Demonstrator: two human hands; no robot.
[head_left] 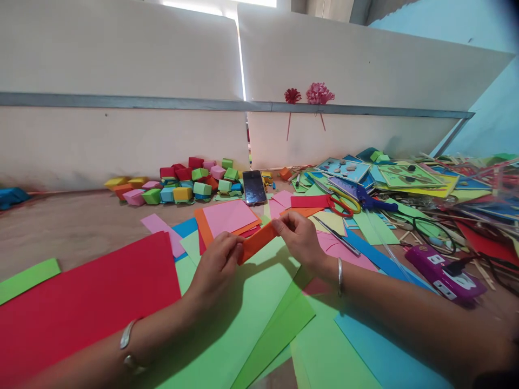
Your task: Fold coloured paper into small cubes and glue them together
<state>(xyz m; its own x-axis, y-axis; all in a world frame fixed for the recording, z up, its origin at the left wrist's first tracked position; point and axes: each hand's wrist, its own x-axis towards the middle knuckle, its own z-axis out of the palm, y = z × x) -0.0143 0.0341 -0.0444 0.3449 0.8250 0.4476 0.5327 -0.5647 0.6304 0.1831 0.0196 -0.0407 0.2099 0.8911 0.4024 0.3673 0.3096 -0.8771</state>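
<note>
Between my two hands is an orange paper strip (259, 243), held slantwise above light green sheets (259, 292). My left hand (219, 259) pinches its near left end, and my right hand (298, 235) grips the far right end between thumb and fingers. The strip looks folded or doubled, though the fingers hide both ends. Just behind it lie pink squares (229, 216) on orange paper. To the right of my right hand are a silver pen or cutter (336, 236) and scissors with red and yellow handles (343, 202).
Several small coloured paper boxes (184, 183) are heaped along the wall beside a phone (254, 187). A large red sheet (93, 308) covers the left. At right sit a blue glue gun (371, 199), a purple power strip (444, 273), cables and piled cards (409, 175).
</note>
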